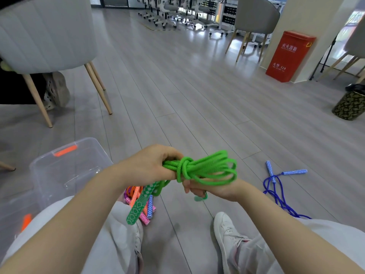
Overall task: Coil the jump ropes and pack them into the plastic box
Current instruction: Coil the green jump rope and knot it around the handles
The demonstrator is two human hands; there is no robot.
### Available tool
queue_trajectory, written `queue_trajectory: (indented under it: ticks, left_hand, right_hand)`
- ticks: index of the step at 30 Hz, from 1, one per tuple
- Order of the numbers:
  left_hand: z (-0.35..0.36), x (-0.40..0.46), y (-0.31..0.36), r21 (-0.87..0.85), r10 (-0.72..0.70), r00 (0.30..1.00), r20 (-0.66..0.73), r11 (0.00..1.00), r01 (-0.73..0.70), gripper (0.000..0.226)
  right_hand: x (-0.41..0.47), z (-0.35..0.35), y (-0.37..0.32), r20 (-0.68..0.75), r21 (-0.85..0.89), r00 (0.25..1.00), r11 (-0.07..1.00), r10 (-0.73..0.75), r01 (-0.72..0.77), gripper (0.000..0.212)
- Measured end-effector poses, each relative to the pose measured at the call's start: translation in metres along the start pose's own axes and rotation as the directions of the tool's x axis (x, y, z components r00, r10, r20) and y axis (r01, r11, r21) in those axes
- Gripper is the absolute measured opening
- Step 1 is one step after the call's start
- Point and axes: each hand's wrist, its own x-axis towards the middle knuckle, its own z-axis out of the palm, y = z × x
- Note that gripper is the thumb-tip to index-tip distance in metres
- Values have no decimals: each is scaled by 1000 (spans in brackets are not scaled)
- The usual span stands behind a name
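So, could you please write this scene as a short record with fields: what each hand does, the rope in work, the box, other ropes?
left hand: grips the coiled bundle at its end
right hand: supports the loops from below, pinching a strand
green jump rope: coiled and wrapped with a turn, one green handle hanging down
clear plastic box: on the floor at the left, open, looks empty
blue jump rope: uncoiled on the floor at the right
other ropes: orange, pink and blue handles in a pile near the left knee

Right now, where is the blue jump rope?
In the head view, the blue jump rope lies uncoiled on the floor at the right, beyond the right hand and the white shoe.
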Motion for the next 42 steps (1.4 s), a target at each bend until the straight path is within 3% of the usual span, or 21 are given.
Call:
queue_trajectory:
  ticks: [2,4,9,13,17,21,26,32,36,39,42]
  left_hand:
    - [2,-1,-2,55,2,998,55,998,-5,30]
    - [2,-1,-4,161,25,997,72,986,-37,31]
    - [8,0,-8,216,48,983,177,973,-86,24]
    - [30,3,-16,358,54,955,293,920,-162,16]
    - [38,10,-24,479,-59,983,176,877,-33,8]
    - [34,18,-27,499,-138,989,-47,855,142,18]
    - [36,25,-32,431,-188,950,-250,857,283,19]
    - [39,32,-29,362,-197,915,-351,873,327,9]
    - [18,27,-23,51,-257,847,-466,948,315,12]
    - [10,22,-21,-196,-303,833,-463,952,237,10]
    - [12,22,-22,-434,-356,848,-394,885,170,11]
  right_hand:
    - [1,-10,8,14,-118,1000,993,23,-21,26]
    - [4,-20,14,1,-67,999,997,39,-39,8]
    - [11,-28,7,-93,58,988,992,121,-116,12]
    - [15,-22,-5,-76,-119,983,977,169,-177,18]
    - [21,-12,-19,-244,-326,951,907,192,-267,19]
    - [15,-7,-37,-341,-372,928,886,147,-277,14]
    - [5,1,-50,-422,-403,904,878,74,-260,21]
    - [6,19,-42,-502,-416,863,893,-66,-173,13]
    - [11,23,-35,-624,-130,777,992,-83,2,10]
    - [14,31,-32,-624,-93,772,993,-118,77,13]
    - [16,33,-29,-632,-101,762,990,-143,101,10]
